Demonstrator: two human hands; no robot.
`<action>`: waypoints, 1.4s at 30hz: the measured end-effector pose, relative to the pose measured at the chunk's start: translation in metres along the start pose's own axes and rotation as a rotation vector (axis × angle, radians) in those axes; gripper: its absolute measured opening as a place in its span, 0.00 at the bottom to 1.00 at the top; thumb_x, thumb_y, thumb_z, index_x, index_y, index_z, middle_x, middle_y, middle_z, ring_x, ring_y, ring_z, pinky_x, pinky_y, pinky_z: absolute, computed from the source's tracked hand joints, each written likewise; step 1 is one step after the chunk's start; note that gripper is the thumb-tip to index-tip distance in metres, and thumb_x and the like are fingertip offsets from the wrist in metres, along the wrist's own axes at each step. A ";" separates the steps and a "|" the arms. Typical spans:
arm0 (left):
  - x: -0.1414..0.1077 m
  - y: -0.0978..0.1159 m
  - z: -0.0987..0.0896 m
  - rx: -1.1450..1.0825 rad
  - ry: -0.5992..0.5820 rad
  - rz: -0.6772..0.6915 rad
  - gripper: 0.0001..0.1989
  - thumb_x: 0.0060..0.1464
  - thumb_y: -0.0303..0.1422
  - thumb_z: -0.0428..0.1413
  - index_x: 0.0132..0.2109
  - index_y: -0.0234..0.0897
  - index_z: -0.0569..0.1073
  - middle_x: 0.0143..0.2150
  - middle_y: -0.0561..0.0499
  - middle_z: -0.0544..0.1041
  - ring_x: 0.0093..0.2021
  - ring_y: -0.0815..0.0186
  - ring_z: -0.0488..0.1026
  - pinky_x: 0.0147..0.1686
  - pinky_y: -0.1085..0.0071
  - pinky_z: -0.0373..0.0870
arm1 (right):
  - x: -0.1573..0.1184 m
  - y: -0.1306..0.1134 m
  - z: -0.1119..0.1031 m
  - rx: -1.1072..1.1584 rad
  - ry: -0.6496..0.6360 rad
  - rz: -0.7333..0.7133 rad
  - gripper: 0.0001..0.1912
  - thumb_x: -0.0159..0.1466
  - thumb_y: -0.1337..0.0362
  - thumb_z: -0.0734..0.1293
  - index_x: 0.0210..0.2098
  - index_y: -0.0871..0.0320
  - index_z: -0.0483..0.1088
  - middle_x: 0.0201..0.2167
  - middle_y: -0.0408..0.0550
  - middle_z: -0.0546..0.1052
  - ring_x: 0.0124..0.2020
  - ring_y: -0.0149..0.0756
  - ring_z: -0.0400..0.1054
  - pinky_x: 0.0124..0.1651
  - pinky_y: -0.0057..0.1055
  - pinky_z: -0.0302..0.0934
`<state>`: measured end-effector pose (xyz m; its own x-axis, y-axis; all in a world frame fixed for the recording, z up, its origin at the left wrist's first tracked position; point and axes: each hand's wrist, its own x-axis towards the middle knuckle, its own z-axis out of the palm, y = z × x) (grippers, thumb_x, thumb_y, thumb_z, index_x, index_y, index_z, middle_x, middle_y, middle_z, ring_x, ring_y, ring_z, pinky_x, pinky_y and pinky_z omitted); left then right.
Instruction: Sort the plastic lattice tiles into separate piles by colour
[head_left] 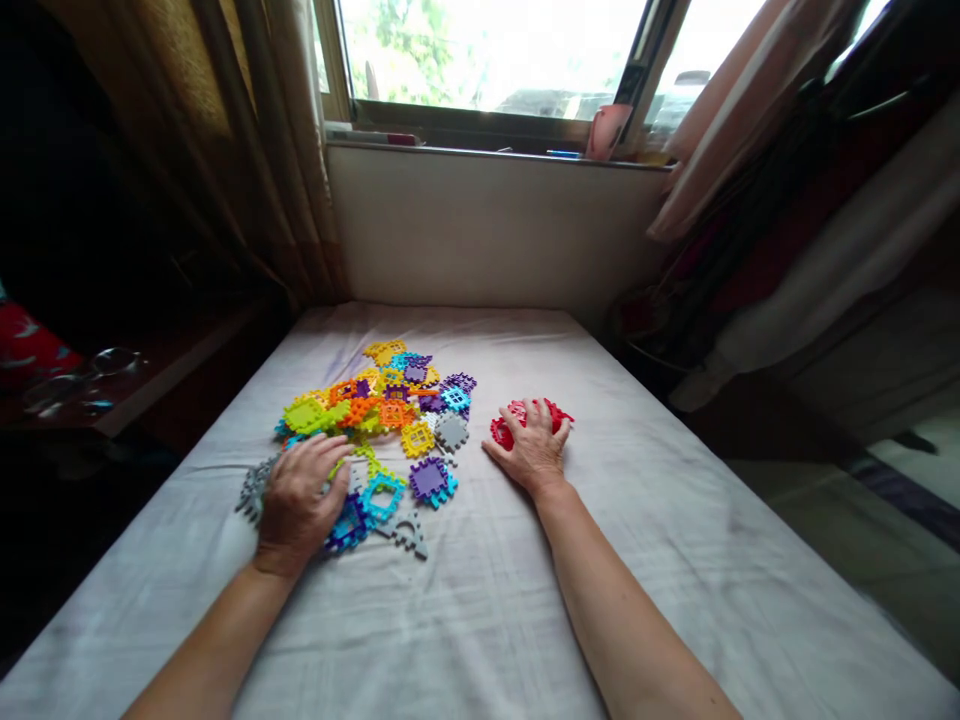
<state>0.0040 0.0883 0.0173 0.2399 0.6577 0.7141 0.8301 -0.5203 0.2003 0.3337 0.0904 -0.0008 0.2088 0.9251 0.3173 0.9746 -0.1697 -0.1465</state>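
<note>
My left hand (304,495) rests on the near left side of a pile of interlocking plastic toy pieces, fingers bent slightly and laid over them. Grey notched pieces (253,488) show beside its outer edge; a light-blue square frame (382,498) and a dark-blue piece (349,525) lie by the thumb. What is under the palm is hidden. To the right of the pile, my right hand (532,445) spreads its fingers over a small heap of red pieces (556,412), touching them from above. A purple square piece (430,481) lies between the hands.
Lime-green (306,413), orange (395,413) and yellow pieces (418,438) fill the pile on the sheet-covered surface (480,620). A pink cup (606,130) stands on the window sill. Curtains hang at left, clothes at right. Eyeglasses (112,362) lie on a side shelf.
</note>
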 end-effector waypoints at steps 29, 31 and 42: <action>-0.013 -0.048 0.002 -0.130 0.146 -0.433 0.11 0.58 0.44 0.51 0.43 0.51 0.76 0.54 0.56 0.78 0.53 0.54 0.76 0.57 0.51 0.72 | 0.091 0.073 0.026 -0.063 -0.041 0.045 0.22 0.63 0.48 0.65 0.54 0.44 0.74 0.65 0.52 0.65 0.65 0.52 0.54 0.62 0.55 0.49; -0.015 -0.053 0.004 -0.123 0.147 -0.423 0.12 0.58 0.43 0.52 0.42 0.46 0.77 0.52 0.50 0.79 0.53 0.54 0.76 0.57 0.53 0.72 | 0.109 0.082 0.031 -0.060 -0.036 0.092 0.21 0.64 0.49 0.64 0.53 0.45 0.75 0.65 0.53 0.66 0.64 0.51 0.55 0.61 0.55 0.50; -0.020 -0.054 0.005 -0.171 0.144 -0.440 0.10 0.61 0.39 0.53 0.45 0.44 0.76 0.53 0.48 0.78 0.55 0.58 0.75 0.58 0.58 0.71 | 0.158 0.009 0.034 0.019 0.180 -0.145 0.21 0.65 0.52 0.65 0.55 0.51 0.75 0.68 0.55 0.60 0.67 0.54 0.51 0.66 0.57 0.40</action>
<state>-0.0429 0.1061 -0.0114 -0.1969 0.7590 0.6206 0.7400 -0.3001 0.6019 0.3728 0.2471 0.0159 0.0791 0.8636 0.4980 0.9941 -0.0308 -0.1044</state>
